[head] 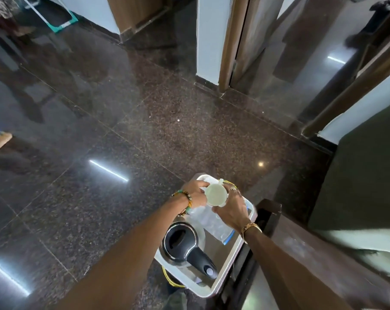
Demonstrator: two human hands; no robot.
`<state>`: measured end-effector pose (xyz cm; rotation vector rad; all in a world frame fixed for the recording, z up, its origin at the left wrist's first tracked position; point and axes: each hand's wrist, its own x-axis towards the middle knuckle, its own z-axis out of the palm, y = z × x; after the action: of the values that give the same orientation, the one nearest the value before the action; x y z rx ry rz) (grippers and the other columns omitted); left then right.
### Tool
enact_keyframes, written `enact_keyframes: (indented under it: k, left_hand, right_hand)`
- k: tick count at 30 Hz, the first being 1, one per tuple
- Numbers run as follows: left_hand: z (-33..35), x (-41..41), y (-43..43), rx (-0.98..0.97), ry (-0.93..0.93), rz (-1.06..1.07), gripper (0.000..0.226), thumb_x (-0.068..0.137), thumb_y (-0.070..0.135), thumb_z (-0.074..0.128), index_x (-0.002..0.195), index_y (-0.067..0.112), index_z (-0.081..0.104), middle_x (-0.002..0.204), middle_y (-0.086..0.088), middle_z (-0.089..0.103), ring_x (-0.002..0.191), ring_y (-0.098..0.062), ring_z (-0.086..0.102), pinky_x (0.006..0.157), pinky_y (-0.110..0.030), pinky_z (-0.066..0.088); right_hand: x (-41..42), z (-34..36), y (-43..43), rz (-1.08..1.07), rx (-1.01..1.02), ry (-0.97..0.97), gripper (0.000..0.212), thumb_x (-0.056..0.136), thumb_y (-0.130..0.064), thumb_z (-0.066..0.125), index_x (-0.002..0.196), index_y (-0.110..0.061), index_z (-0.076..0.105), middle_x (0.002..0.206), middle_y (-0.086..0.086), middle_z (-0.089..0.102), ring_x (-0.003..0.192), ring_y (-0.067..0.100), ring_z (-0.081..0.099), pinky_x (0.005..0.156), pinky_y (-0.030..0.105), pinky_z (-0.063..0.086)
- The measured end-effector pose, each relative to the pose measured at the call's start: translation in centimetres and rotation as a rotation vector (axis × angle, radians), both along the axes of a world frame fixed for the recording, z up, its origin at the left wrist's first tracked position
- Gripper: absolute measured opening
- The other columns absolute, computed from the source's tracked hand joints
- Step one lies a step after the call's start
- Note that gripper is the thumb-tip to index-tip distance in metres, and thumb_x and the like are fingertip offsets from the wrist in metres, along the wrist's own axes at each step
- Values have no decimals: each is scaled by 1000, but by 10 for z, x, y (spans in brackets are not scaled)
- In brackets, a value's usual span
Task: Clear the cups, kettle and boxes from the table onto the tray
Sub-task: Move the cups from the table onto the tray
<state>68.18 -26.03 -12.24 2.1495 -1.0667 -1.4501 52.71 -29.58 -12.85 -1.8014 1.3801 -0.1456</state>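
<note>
Head view: small white cup, mouth up, over the far end of a pale rectangular plastic tray, gripped on its left side by the left hand and on its right by the right hand, fingers of both hands curled round its wall. At the tray's near end, a steel kettle with black lid and handle. In the tray's middle, partly under the cup, a clear plastic box with blue edge. Below and beyond the tray, dark speckled polished floor.
</note>
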Motion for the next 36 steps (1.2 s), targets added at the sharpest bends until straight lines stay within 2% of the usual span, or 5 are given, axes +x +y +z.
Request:
enact_keyframes:
  k: [7,16,23,30,36]
  left_hand:
    - [-61,28,-17,86,34,24,67,74,1,66,135,24,53,116,-6,70,104,-19,65,91,-30,55]
    - [-91,33,-23,106,88,-11,63,67,2,62,122,32,62,95,2,70,89,-13,64,72,-23,57]
    - [-101,34,-21,100,80,-3,64,67,-4,58,123,28,62,104,-1,70,97,-16,63,71,-20,53]
    - [-88,32,-11,171,0,69,66,76,9,66,139,18,47,136,-8,56,123,-23,54,104,-34,46]
    - [-24,33,-3,136,-265,65,42,83,18,60,125,14,58,129,-8,62,119,-26,57,101,-36,48]
  right_hand:
    - [31,-61,-16,-3,75,57,64,71,-17,84,128,-13,55,121,6,63,113,25,59,88,26,43]
    - [36,-94,-23,6,95,96,67,73,-12,82,133,-11,52,125,8,62,118,26,57,98,34,46]
    - [37,-109,-22,18,101,108,65,77,-9,78,135,-11,49,124,9,61,120,28,56,95,31,41]
    - [21,-100,-16,97,82,210,84,81,-2,67,154,-11,26,153,5,39,144,25,34,114,37,32]
    - [-23,-35,-13,8,35,241,87,74,-27,79,149,-14,36,142,7,51,133,27,49,106,36,40]
